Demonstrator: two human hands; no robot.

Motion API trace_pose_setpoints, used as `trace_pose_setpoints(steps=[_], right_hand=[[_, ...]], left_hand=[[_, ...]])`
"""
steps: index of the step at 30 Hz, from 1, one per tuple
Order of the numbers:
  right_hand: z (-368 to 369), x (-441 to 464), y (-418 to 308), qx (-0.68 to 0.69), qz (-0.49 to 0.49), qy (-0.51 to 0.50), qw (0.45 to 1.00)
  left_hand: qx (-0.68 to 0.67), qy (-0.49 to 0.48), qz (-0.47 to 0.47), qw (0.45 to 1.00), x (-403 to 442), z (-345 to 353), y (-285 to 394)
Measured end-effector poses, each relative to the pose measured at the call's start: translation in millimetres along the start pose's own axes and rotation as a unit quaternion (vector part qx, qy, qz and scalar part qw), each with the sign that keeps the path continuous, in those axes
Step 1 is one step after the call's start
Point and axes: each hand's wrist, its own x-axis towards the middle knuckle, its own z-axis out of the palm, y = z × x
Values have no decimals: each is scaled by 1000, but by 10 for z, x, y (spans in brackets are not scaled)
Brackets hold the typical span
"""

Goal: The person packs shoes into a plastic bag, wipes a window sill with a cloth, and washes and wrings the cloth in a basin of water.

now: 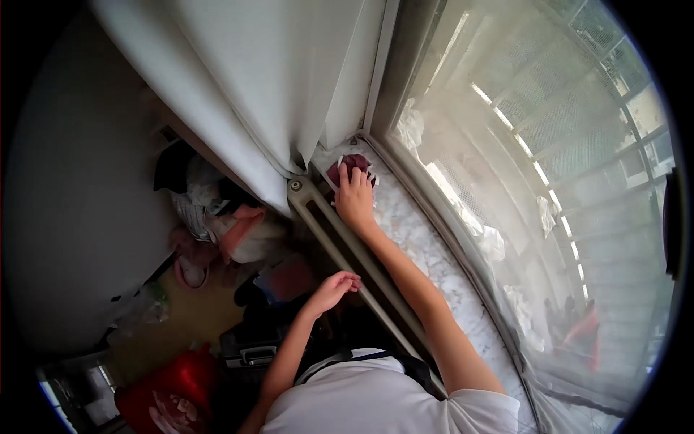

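Note:
My right hand (354, 199) reaches out to the far end of the marble windowsill (426, 246). Its fingers are bent over a crumpled dark red cloth (352, 166) with pale bits at its edges, gripping it against the sill. Part of the cloth is hidden under the fingers. Closer to my body, my left hand (334, 291) hovers by the front edge of the radiator (318, 217). Its fingers are curled together, with nothing seen in them.
A white curtain (246, 79) hangs beside the sill's far end. To the right is a screened window (520, 159) with bars outside. Piled clothes (231, 224), a dark case (249, 347) and a red bag (170, 387) lie low on the left.

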Motion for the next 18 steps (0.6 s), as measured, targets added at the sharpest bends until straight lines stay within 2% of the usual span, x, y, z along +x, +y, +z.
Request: trace_pose_setpoints(steps=[2,4,9,13,18], right_hand=[[-16,-171,-76,-35,-56,20,998],[23,-176,-96,-23,-35,-3,999],[336,323,-139,-15,-121,24,992],[740,594,-350,-128,-86,31,988],[831,723,-486,-175,-63,22,982]], left_hand=[[14,-5,-9,1000,50,-7,44],[5,-8,-2,1000,74,-32,44],[-25,7,-9,1000,145,-98,66],[-31,35,-13,999,180,-61,155],[-18,10,24,1000,217,-35,67]])
